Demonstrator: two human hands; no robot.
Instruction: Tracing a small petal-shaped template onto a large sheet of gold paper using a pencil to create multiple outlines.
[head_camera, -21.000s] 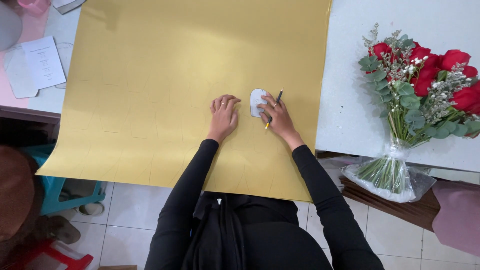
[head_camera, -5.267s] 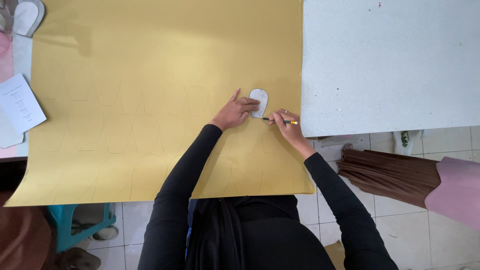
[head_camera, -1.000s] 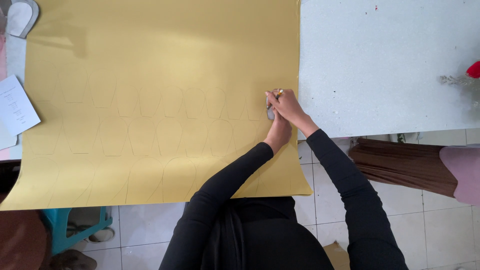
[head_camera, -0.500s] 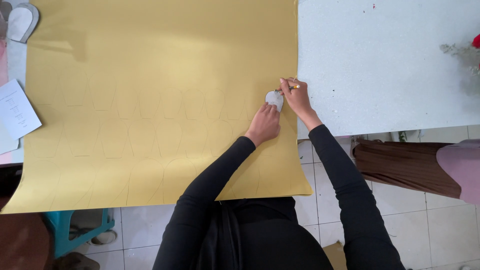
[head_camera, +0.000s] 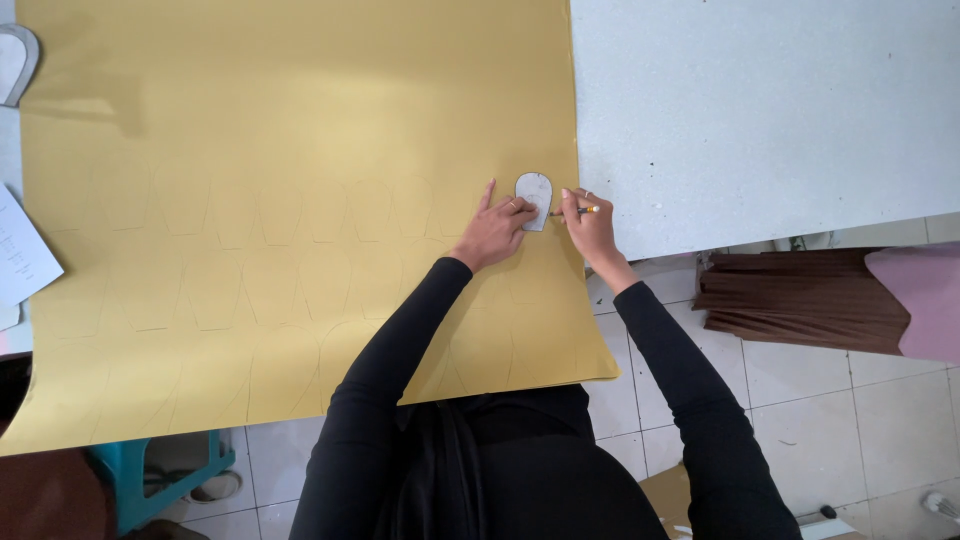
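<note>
A big sheet of gold paper (head_camera: 280, 150) covers the table, marked with rows of faint pencilled petal outlines. Near its right edge lies a small grey petal-shaped template (head_camera: 535, 195). My left hand (head_camera: 494, 228) presses flat on the template's left side with fingers spread. My right hand (head_camera: 590, 222) grips a pencil (head_camera: 582, 210) whose tip touches the template's right edge.
The white table top (head_camera: 760, 110) lies bare to the right of the paper. A second grey template (head_camera: 12, 62) sits at the top left, and a white written sheet (head_camera: 22, 255) at the left edge. A teal stool (head_camera: 150, 480) stands below; brown and pink cloth (head_camera: 830, 300) hangs at right.
Both hands and the template have shifted up and slightly right along the paper's right edge. My left hand now lies flat on the template, with the pencil at its right side.
</note>
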